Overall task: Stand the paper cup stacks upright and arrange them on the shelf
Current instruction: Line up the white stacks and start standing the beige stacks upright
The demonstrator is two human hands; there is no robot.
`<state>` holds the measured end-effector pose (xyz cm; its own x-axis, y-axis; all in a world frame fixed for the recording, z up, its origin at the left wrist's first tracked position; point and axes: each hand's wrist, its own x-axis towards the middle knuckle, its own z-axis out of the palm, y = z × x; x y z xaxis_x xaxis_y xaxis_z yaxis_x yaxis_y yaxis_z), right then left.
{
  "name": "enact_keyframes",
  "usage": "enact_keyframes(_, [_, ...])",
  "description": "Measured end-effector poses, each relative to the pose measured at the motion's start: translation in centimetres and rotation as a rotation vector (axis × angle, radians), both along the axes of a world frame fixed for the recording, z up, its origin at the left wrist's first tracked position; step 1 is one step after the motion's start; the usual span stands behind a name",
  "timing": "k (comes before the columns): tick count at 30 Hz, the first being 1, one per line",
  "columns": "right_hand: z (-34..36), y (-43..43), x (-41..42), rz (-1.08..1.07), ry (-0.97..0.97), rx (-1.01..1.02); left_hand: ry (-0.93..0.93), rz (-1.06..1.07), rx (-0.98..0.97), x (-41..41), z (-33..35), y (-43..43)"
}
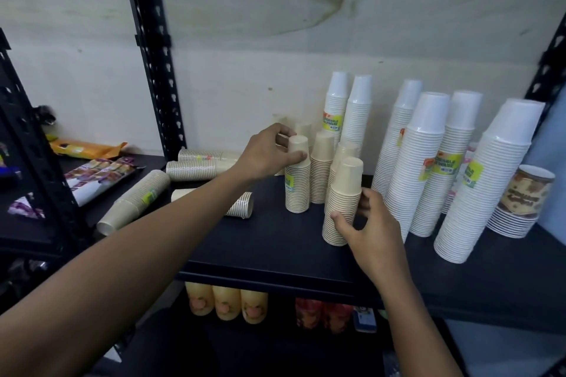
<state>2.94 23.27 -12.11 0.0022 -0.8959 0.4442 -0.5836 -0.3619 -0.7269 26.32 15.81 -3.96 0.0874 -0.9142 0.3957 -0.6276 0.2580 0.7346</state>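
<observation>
Several beige paper cup stacks stand upright mid-shelf. My left hand point(269, 151) grips the top of one upright beige stack point(297, 190). Fingers of my right hand point(366, 225) wrap the lower part of the nearest beige stack point(343, 202), which stands at the front. More beige stacks lie on their sides at the left: one point(134, 202) near the shelf's left edge, two point(199, 164) at the back, and one point(242, 205) partly hidden under my left forearm. Tall white cup stacks point(425, 168) stand upright at the right on the black shelf point(275, 242).
A brown printed cup stack point(523, 202) stands at the far right. Snack packets point(98, 174) lie on the neighbouring shelf at the left, past a black perforated upright point(156, 55). Juice bottles point(226, 303) sit on the shelf below. A pale wall backs the shelf.
</observation>
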Motion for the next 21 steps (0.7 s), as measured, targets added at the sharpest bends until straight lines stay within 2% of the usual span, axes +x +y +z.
enact_keyframes(7, [0.0, 0.4, -0.4, -0.022, 0.070, 0.112, -0.030, -0.007, 0.014, -0.4, -0.1, 0.2])
enact_keyframes(13, [0.4, 2.3, -0.8, -0.123, 0.148, 0.152, -0.036, 0.009, 0.034, 1.2, -0.2, 1.7])
enact_keyframes(16, [1.6, 3.0, -1.1, -0.129, 0.189, 0.144, -0.089, 0.044, 0.066, 2.4, -0.2, 2.5])
enact_keyframes(21, [3.1, 4.3, 0.1, -0.040, 0.346, 0.253, -0.201, 0.103, 0.122, 4.1, -1.0, 3.7])
